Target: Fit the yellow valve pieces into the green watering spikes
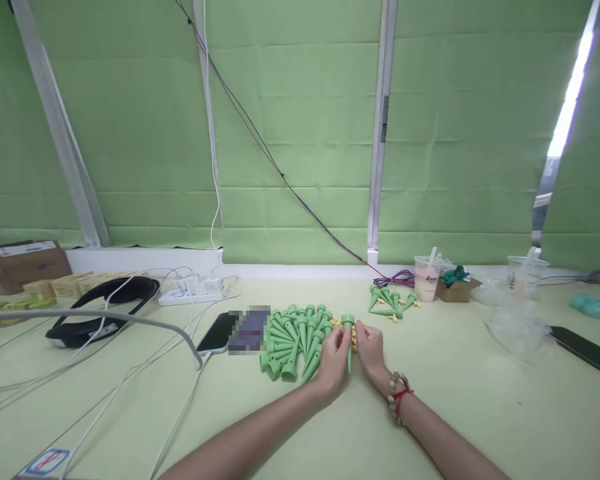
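My left hand (334, 357) is closed on a green plant watering spike (348, 321), holding it upright with the wide cap on top and the point down. Just right of it, my right hand (370, 347) has its fingers pressed together close to the spike's side; what they pinch is hidden. Between and behind the hands lie small yellow pieces (337, 321), partly covered by the fingers. Left of my left hand spreads a pile of similar green spikes (293, 340). Farther back, a smaller group of green spikes with yellow pieces fitted (394, 301) lies on the table.
Two phones (220, 333) lie left of the pile, with white cables running across the table. A black headset-like band (105, 313) and a power strip (193, 291) are farther left. Behind on the right stand a drink cup (427, 280), a small cardboard box (457, 291) and clear plastic bags (520, 330).
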`<state>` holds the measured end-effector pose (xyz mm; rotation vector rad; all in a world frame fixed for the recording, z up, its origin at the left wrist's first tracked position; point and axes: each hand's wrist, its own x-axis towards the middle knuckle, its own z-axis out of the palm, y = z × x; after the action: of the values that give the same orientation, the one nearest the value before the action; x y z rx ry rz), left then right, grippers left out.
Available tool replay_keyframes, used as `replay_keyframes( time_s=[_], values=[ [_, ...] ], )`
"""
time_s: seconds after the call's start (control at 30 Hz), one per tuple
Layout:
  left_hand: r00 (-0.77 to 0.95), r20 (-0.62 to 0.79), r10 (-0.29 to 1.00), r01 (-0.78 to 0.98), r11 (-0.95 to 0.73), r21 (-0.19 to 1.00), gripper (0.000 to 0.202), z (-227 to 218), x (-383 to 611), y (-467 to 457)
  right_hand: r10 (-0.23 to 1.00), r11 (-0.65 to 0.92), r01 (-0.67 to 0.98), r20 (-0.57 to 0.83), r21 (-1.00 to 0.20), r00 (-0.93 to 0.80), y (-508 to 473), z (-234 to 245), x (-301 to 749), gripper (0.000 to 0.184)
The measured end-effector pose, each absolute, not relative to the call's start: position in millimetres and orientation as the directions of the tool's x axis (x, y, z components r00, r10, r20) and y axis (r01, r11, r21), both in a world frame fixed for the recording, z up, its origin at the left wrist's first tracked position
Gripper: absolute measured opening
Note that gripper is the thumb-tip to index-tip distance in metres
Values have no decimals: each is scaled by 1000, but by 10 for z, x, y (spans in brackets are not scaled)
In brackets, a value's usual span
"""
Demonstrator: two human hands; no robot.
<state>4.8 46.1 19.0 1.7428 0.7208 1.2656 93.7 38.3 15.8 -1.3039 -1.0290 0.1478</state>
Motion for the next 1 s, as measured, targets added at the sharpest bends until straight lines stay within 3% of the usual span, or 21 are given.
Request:
replay_keyframes(
  time_s=[0.1,0.2,0.33,0.43,0.5,0.6,0.7,0.87,1.0],
  values=[
    [422,252,871,-49,-255,966,47,173,25,504,624,309,503,571,-807,533,472,110,999,47],
    [577,46,816,-36,-31,999,52,177,-28,524,650,352,586,641,-730,408,507,70,1103,47],
    [675,21,738,-31,0,1000,52,173,-59,513,684,396,634,674,-664,278,494,41,1263,45],
    [620,101,778,1,-129,992,45,142,-30,518,721,393,590,634,-705,277,469,78,1285,46],
    [550,188,813,1,-226,974,37,120,-11,530,767,405,480,575,-778,285,451,122,1243,43],
    [455,290,842,-5,-324,946,32,125,-22,533,860,410,189,447,-892,244,437,176,1167,32],
    [369,360,857,-4,-386,922,35,179,-60,501,966,248,-99,238,-964,104,436,184,1158,29],
    [341,346,874,-57,-348,936,43,280,-83,437,983,-47,-391,28,-919,-183,405,193,1276,26],
    [405,261,876,-159,-214,964,49,331,-102,417,931,-201,-442,-30,-874,-365,331,245,1334,33]
  ],
)
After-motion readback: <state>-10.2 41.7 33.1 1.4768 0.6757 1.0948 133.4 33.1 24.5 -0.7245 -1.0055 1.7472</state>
